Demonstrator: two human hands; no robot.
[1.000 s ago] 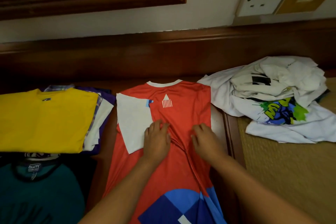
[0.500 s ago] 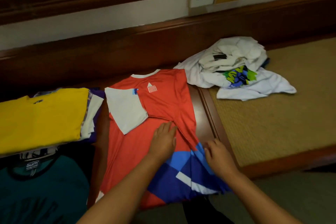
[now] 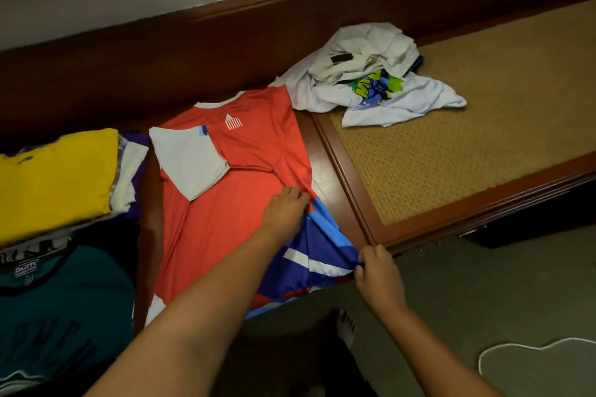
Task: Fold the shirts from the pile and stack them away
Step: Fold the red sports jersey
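One shirt in work: our red shirt lies face down on the dark wooden surface, collar at the far end, hem hanging off the near edge. Its left white sleeve is already folded in over the back, and the right side looks folded in too, with a crease running down the middle-right.

Our left hand rests flat on the shirt near the blue patterned hem area, fingers fairly straight and pressing at the fold line. Our right hand pinches the blue hem corner at the near right edge of the surface, fingers curled on the fabric.

Progress, as we judge it: roughly mid-task. To the left sits a stack of folded shirts with a yellow shirt on top, and nearer us a teal shirt tops more dark ones, so several look done. To the far right, on the woven mat panel, a crumpled pile of white shirts is left, one with a green and blue print; count unclear, at least two or three.

For the red shirt itself, side folds look done; what's left is likely bringing the hem up toward the collar, then moving it onto the stack at left.
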